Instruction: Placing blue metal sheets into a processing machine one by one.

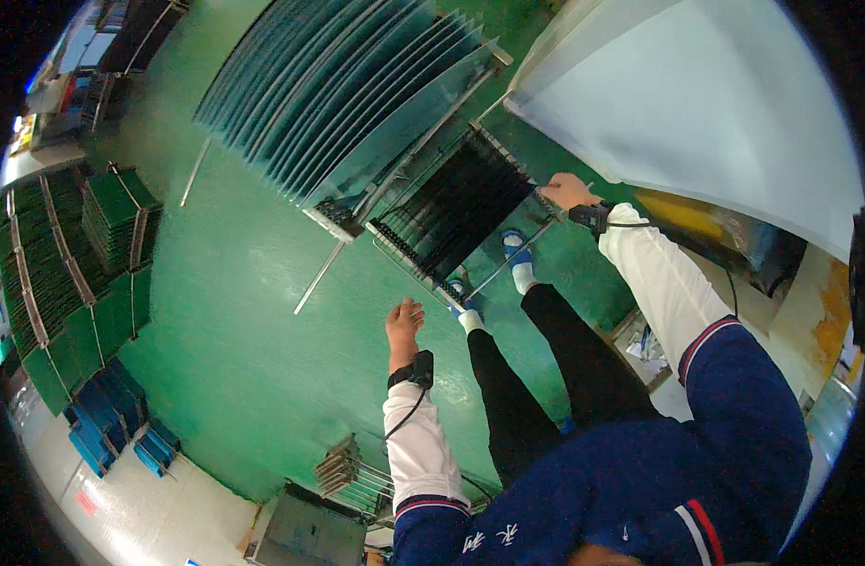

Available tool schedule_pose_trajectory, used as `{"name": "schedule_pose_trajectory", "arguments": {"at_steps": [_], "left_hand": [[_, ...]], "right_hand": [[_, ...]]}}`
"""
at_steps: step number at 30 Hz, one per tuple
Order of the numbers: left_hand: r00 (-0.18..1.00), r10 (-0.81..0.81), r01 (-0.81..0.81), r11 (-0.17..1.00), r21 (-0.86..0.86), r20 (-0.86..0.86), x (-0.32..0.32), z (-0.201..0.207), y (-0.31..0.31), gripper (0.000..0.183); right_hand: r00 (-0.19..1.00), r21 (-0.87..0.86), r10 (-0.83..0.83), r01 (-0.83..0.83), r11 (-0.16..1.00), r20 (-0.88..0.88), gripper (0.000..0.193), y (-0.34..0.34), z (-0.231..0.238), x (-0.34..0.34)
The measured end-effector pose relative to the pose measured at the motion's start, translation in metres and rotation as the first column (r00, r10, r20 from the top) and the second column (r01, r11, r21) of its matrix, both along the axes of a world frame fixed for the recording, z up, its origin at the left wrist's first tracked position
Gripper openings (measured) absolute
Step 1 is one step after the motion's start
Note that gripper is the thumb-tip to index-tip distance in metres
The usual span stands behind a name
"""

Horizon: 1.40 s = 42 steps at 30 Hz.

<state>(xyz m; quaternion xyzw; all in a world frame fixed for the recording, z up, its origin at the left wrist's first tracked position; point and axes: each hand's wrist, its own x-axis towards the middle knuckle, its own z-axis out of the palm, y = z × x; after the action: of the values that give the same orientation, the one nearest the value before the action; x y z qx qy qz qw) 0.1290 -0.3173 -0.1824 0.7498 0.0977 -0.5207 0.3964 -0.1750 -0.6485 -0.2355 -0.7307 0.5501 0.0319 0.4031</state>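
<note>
In front of my legs stands a low wire rack [383, 247] filled with thin dark panels [461, 203]. My right hand [566, 191] is at the rack's right side, its fingers curled closed by the edge; what they hold, if anything, is hidden. My left hand [406, 325] hangs in the air, left of the rack's near corner. Its fingers are stretched out and it holds nothing. Just beyond the wire rack, a larger rack [330, 224] carries several upright bluish, see-through sheets [347, 94].
A big white panel or cover [697, 85] rises at the far right, with a yellow item [678, 215] under its edge. Stacked green boards [121, 217] and blue trays [107, 415] stand at the left. Near the bottom are a metal rack [347, 472] and a grey box [310, 528].
</note>
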Motion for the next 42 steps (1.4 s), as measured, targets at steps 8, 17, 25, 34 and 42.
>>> {"name": "schedule_pose_trajectory", "arguments": {"at_steps": [8,17,25,34,42], "left_hand": [[0.985,0.170,-0.169,0.985,0.045,-0.007,0.000,-0.067,-0.022,0.067],[0.967,0.248,-0.252,0.962,0.107,0.053,0.025,-0.133,-0.043,0.091],[0.962,0.275,-0.274,0.960,0.059,0.003,0.038,-0.166,-0.051,0.097],[0.969,0.245,-0.242,0.968,0.073,-0.030,0.041,-0.191,-0.056,0.092],[0.967,0.250,-0.242,0.962,0.125,-0.051,0.057,-0.206,-0.011,0.084]], "right_hand": [[0.953,0.209,-0.299,0.301,0.931,-0.041,0.056,-0.023,-0.091,0.015],[0.921,0.363,-0.389,0.360,0.860,0.008,0.069,-0.044,-0.150,0.034],[0.922,0.439,-0.371,0.382,0.814,-0.114,0.073,-0.049,-0.181,0.052],[0.963,0.403,-0.267,0.231,0.885,0.034,0.075,-0.054,-0.225,0.037],[0.986,0.395,-0.156,0.169,0.903,-0.067,0.064,-0.049,-0.190,0.065]]}}
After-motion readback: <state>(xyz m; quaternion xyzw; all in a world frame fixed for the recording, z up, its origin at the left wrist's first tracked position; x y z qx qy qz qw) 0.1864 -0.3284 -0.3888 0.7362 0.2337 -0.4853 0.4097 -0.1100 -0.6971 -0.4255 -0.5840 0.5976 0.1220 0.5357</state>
